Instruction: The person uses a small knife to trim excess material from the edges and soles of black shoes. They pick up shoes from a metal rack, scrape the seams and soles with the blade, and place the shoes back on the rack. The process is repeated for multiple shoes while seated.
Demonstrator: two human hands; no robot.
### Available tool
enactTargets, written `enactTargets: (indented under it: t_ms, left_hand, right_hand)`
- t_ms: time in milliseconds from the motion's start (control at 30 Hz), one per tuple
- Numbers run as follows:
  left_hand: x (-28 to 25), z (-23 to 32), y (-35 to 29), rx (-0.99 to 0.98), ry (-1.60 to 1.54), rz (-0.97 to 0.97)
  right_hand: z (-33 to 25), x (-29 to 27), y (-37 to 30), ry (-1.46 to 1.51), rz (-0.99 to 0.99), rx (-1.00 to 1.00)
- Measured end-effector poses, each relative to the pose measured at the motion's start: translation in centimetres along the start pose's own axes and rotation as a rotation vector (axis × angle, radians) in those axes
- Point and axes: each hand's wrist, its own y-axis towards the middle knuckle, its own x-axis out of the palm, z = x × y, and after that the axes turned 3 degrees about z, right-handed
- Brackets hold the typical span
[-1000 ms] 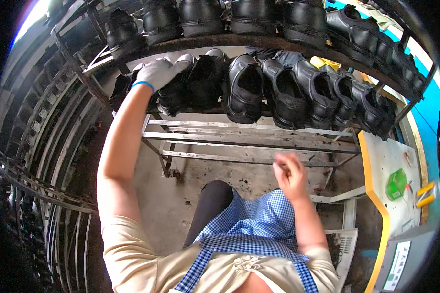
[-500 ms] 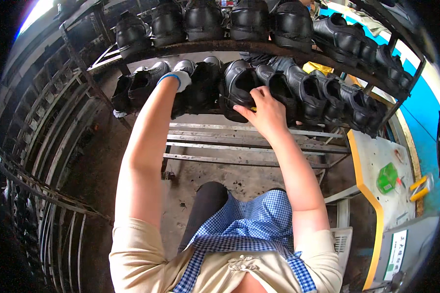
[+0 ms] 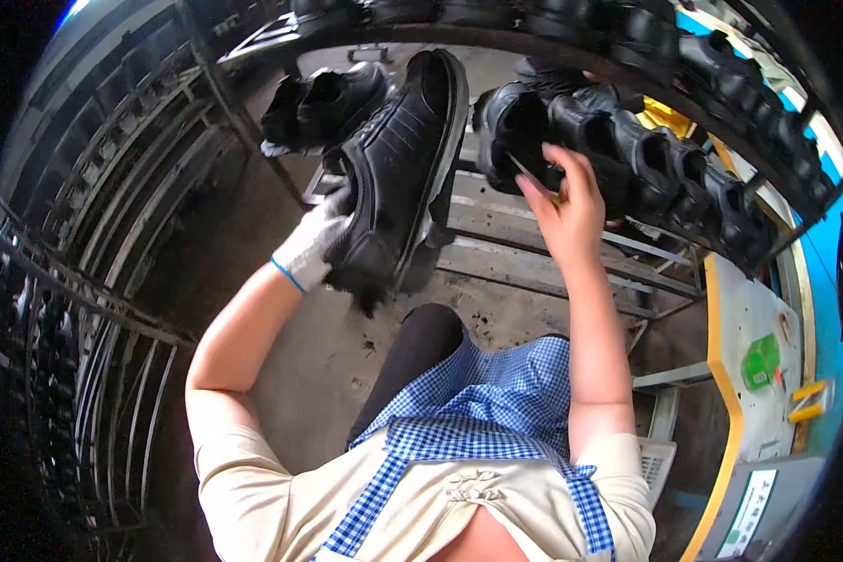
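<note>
My left hand (image 3: 317, 234), in a white glove with a blue cuff, is closed on a black shoe (image 3: 405, 150) raised in front of the rack, toe pointing away and upper turned partly to the right. Another dark shape shows behind its lower edge; I cannot tell whether it is a second shoe. To the right, my bare right hand (image 3: 571, 201) pinches a thin pointed metal tool (image 3: 519, 165) with a bit of yellow at the palm. Its tip is close to a black shoe (image 3: 515, 122) on the rack, and contact cannot be made out.
More black shoes (image 3: 628, 155) line the rack's lower shelf, with another row on the upper shelf (image 3: 496, 37) above. Two shoes (image 3: 323, 103) stand at the left end. Metal racks (image 3: 103, 281) fill the left side. A yellow-edged table (image 3: 721, 375) on the right carries a green item (image 3: 761, 362).
My left hand has lifted a shoe off the lower shelf and drawn it nearer, leaving a gap in the row. The right hand has shifted slightly right, away from the shoe it touched.
</note>
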Motion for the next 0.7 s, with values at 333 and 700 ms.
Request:
enactTargets:
  t_ms: [333, 700]
  left_hand:
    - [-5.5, -15.4, -3.9, 0.322, -0.289, -0.019]
    - [-5.4, -18.9, -5.5, 0.003, -0.503, 0.459]
  right_hand:
    - [-11.3, -2.1, -8.7, 0.5, -0.524, -0.473]
    - [-8.4, 4.3, -11.5, 0.052, -0.622, -0.636]
